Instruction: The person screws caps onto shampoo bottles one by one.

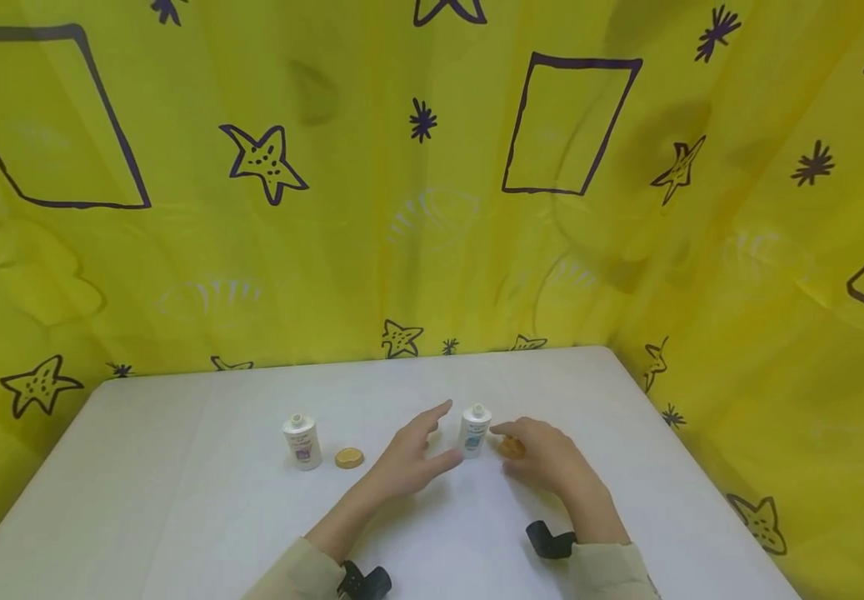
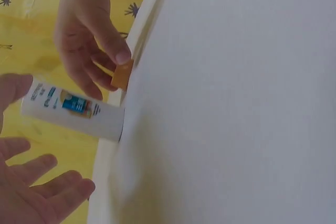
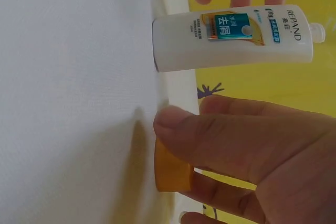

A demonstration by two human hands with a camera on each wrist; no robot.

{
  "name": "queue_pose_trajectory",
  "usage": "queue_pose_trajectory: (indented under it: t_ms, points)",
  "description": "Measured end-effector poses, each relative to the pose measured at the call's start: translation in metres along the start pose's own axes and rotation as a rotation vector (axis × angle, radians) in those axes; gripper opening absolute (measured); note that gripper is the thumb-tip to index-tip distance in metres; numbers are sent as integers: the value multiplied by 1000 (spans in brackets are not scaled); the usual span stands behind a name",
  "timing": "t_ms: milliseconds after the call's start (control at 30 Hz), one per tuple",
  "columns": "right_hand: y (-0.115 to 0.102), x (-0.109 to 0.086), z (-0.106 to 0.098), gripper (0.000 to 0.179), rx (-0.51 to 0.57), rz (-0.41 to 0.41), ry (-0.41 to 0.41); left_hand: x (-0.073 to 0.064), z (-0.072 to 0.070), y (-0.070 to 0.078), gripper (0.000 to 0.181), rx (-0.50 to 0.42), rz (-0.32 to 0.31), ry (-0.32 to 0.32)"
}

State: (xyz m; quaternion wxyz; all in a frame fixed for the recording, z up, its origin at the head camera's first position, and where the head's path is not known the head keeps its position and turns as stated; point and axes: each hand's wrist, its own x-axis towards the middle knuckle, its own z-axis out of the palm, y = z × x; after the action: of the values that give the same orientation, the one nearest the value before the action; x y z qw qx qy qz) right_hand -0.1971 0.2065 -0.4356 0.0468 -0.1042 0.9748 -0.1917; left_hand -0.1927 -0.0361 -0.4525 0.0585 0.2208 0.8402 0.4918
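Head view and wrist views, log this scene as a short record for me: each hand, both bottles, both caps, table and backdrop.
Left hand: fingers extended, beside the blue-labelled bottle; contact unclear
Right hand: pinches the orange cap between thumb and fingers
Blue-labelled bottle: white, upright between the hands, neck uncovered
Purple-labelled bottle: white, upright, left of both hands, neck uncovered
Second cap: on the table, just right of the purple-labelled bottle
Table: white top
Backdrop: yellow curtain with dark star drawings
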Motion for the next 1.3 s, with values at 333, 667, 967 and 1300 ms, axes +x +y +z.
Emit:
queue_pose_trajectory:
  t_ms: [333,667,967,1300]
  points:
    - [3,3,5,30,-16,4,35,10,20,-4,62,-25,-26,48]
    - [2,1,0,25,9,-15,74,20,26,-7,41,-53,11,97]
    - [-6,-5,-12,28,-8,-210,199,24,29,-11,26,-153,59,97]
    - [-20,-20,-35,35,77,-297,308,2,17,3,29,-217,68,149]
